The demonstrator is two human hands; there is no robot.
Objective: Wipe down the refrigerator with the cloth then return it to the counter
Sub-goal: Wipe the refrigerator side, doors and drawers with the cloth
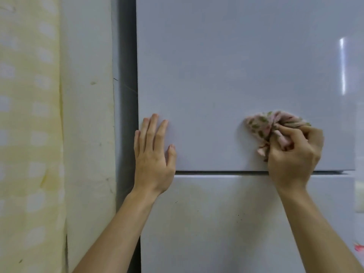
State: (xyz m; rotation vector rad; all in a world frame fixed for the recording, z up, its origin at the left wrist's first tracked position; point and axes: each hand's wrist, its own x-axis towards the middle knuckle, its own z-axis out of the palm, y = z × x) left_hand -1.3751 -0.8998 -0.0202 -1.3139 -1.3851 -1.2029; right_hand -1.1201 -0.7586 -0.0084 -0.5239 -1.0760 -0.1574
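The white refrigerator (226, 66) fills most of the view, with an upper door and a lower door (216, 223) split by a horizontal gap. My left hand (152, 154) lies flat with straight fingers on the lower left corner of the upper door. My right hand (293, 154) grips a bunched pink cloth with green spots (262, 125) and presses it against the upper door, just above the gap. The counter is out of view.
A dark vertical gap (127, 95) runs along the refrigerator's left side. Left of it stands a pale wall (88, 115) and a yellow patterned fabric (29, 134). The lower door carries small dark specks and faint stains. A sticker (359, 247) shows at the far right edge.
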